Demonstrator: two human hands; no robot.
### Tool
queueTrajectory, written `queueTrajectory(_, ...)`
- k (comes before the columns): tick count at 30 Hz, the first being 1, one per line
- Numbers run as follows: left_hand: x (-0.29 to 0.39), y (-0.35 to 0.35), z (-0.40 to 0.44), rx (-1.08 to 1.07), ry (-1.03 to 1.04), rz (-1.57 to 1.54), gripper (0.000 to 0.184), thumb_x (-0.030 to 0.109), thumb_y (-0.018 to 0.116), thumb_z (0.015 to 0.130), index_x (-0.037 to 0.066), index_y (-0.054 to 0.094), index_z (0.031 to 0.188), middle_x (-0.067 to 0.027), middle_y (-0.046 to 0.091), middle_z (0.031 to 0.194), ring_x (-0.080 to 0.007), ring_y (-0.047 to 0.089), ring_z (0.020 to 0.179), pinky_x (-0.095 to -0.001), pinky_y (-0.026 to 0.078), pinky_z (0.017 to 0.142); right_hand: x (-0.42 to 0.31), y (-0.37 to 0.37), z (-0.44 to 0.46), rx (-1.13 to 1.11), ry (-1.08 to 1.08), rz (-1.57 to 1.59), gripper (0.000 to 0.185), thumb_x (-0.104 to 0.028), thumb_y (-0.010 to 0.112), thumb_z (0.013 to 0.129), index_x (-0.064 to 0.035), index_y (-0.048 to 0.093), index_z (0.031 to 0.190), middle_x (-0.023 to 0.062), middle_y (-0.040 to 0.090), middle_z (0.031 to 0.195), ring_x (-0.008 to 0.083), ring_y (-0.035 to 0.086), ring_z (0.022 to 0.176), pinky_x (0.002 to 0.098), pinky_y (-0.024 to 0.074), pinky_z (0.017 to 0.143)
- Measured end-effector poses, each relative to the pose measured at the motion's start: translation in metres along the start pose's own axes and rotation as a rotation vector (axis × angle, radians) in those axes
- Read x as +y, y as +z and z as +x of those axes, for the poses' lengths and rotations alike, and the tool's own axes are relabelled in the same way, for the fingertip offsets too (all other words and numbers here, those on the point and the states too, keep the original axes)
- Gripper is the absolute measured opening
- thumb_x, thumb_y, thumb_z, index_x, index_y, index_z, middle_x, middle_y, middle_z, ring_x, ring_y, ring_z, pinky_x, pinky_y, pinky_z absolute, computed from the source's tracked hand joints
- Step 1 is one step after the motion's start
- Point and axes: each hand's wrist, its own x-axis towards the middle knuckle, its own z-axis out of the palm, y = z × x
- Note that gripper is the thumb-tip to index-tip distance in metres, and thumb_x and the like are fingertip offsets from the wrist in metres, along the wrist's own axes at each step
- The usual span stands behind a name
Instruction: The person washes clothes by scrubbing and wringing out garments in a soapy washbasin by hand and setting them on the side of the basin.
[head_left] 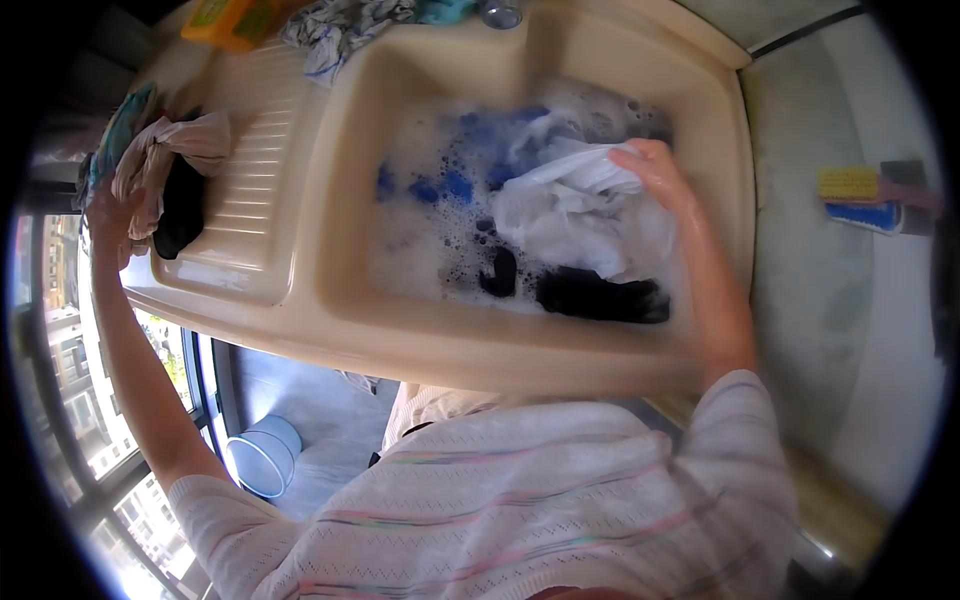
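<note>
My right hand (655,172) grips a wet white cloth (570,205) at its upper right edge, thumb and fingers closed on it. The cloth lies bunched in the soapy water of a beige sink (345,200). Just below it float a black cloth (600,297) and a smaller dark piece (498,272). Blue fabric (440,188) shows through the suds to the left. Far left, my left hand (112,215) is at a crumpled pale pinkish cloth (155,160) on the ribbed washboard side, its fingers partly hidden in the folds. A black garment (180,212) hangs beside that cloth.
Grey patterned cloth (345,35) and an orange-yellow container (228,20) stand along the sink's far edge, near a metal cup-like object (500,13). A yellow-and-blue brush or sponge (860,200) is at the right. A light blue bucket (265,455) stands on the floor.
</note>
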Motion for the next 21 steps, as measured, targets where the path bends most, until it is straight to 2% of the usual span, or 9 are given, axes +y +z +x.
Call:
queueTrajectory(2,0.03,-0.011,-0.01,-0.001,0.107,-0.036,0.053,0.042,0.062,0.073,0.013,0.052,0.116,-0.0122,0.062,0.087,-0.0221,0.061,0.08,-0.0358,0.047,0.072,0.009,-0.019,-0.008,0.123,0.014,0.154,0.021,-0.02,0.064,0.079,0.0007,0.062,0.08,-0.0002,0.059,0.074,0.0067,0.05,0.064,0.0215,0.0401,0.059)
queueTrajectory(4,0.087,-0.003,-0.032,-0.061,0.272,0.04,0.046,0.036,0.062,0.073,0.014,0.055,0.113,-0.0112,0.062,0.086,-0.0228,0.06,0.081,-0.0372,0.046,0.073,0.023,-0.031,-0.009,0.226,0.05,0.22,0.021,-0.021,0.064,0.078,0.0,0.062,0.079,-0.0009,0.057,0.071,0.0059,0.047,0.062,0.0212,0.0379,0.056)
queueTrajectory(8,0.204,0.046,-0.09,-0.345,0.592,-0.112,0.042,0.03,0.062,0.073,0.013,0.056,0.111,-0.0122,0.061,0.084,-0.0275,0.059,0.079,-0.0373,0.046,0.072,0.02,-0.035,-0.006,0.185,0.025,-0.045,0.024,-0.022,0.063,0.077,0.001,0.06,0.084,0.0,0.057,0.071,0.0077,0.048,0.063,0.0228,0.038,0.055)
queueTrajectory(10,0.262,0.065,-0.12,-0.527,0.761,-0.038,0.04,0.029,0.061,0.074,0.014,0.056,0.111,-0.014,0.062,0.092,-0.0291,0.059,0.087,-0.0389,0.046,0.077,0.014,-0.031,0.003,0.158,-0.041,-0.07,0.028,-0.023,0.063,0.076,0.0018,0.059,0.088,0.0008,0.057,0.072,0.0086,0.048,0.065,0.024,0.0379,0.056)
queueTrajectory(12,0.299,0.11,-0.141,-0.538,0.932,-0.254,0.04,0.03,0.062,0.072,0.013,0.058,0.108,-0.0108,0.061,0.088,-0.0273,0.059,0.081,-0.0359,0.046,0.074,0.001,-0.027,0.007,0.101,-0.06,-0.117,0.033,-0.022,0.063,0.076,0.0025,0.057,0.098,0.002,0.059,0.081,0.0102,0.052,0.073,0.0239,0.0415,0.065)
queueTrajectory(13,0.324,0.124,-0.153,-0.577,0.97,-0.238,0.04,0.031,0.063,0.071,0.013,0.058,0.108,-0.0105,0.061,0.089,-0.0271,0.058,0.084,-0.0362,0.046,0.075,-0.001,-0.027,0.006,0.072,-0.069,-0.142,0.036,-0.021,0.063,0.077,0.0028,0.056,0.103,0.0026,0.06,0.086,0.0109,0.055,0.077,0.0239,0.0433,0.07)
queueTrajectory(16,0.384,0.159,-0.186,-0.711,0.943,-0.305,0.047,0.035,0.064,0.071,0.013,0.054,0.111,-0.01,0.06,0.093,-0.0271,0.054,0.094,-0.0364,0.045,0.081,0.027,-0.024,0.012,0.216,-0.179,-0.433,0.049,-0.027,0.067,0.071,-0.0007,0.051,0.109,0.0163,0.058,0.095,0.0266,0.056,0.09,0.0344,0.0443,0.077)
queueTrajectory(19,0.409,0.204,-0.218,-0.54,0.843,-0.259,0.054,0.037,0.065,0.069,0.014,0.049,0.115,-0.0111,0.06,0.093,-0.0284,0.054,0.096,-0.0361,0.045,0.083,0.083,0.01,0.001,0.402,-0.179,-0.742,0.064,-0.03,0.069,0.069,-0.0038,0.041,0.12,0.0241,0.051,0.109,0.0345,0.049,0.106,0.0384,0.0397,0.089)
queueTrajectory(21,0.415,0.235,-0.237,-0.561,0.8,-0.216,0.056,0.037,0.066,0.069,0.013,0.048,0.116,-0.014,0.06,0.094,-0.03,0.056,0.093,-0.0373,0.045,0.082,0.098,0.031,-0.007,0.303,-0.055,-0.825,0.07,-0.03,0.069,0.069,-0.0044,0.035,0.126,0.0253,0.048,0.113,0.0349,0.046,0.109,0.0386,0.0379,0.091)
